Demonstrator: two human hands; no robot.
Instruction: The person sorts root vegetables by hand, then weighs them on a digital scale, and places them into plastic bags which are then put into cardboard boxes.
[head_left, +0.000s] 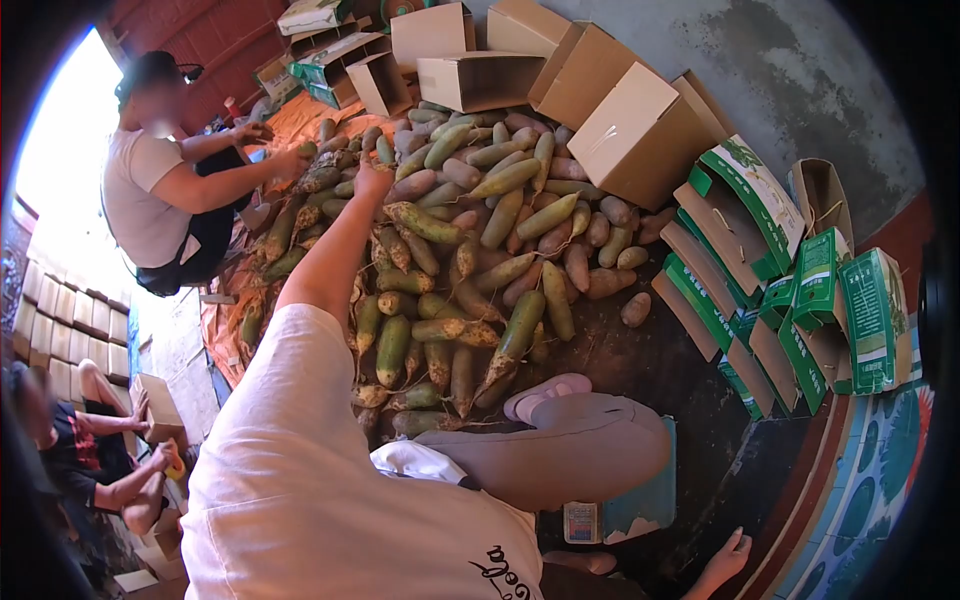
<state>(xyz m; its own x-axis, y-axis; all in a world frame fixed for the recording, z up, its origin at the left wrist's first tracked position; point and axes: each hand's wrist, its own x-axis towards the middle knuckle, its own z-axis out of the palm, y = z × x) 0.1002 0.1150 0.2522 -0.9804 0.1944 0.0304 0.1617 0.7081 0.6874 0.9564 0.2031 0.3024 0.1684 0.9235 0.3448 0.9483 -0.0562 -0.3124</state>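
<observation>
A large pile of green and purplish radishes [520, 320] covers the dark floor. My left hand [374, 180] reaches to the far left part of the pile, its fingers bent down at the radishes; what they grip, if anything, is too small to make out. Near the lower right edge, my right hand [735, 550] is beside my knee, over the dark floor, with its fingers bent and nothing visible in them. Long green radishes with soil on their ends lie below my left forearm.
A person [165, 180] squats at the left, hands at the pile. Another person [75, 430] at lower left holds a box. Brown cartons [625, 135] stand behind the pile, green cartons [750, 205] at the right. An orange sheet [290, 120] lies underneath.
</observation>
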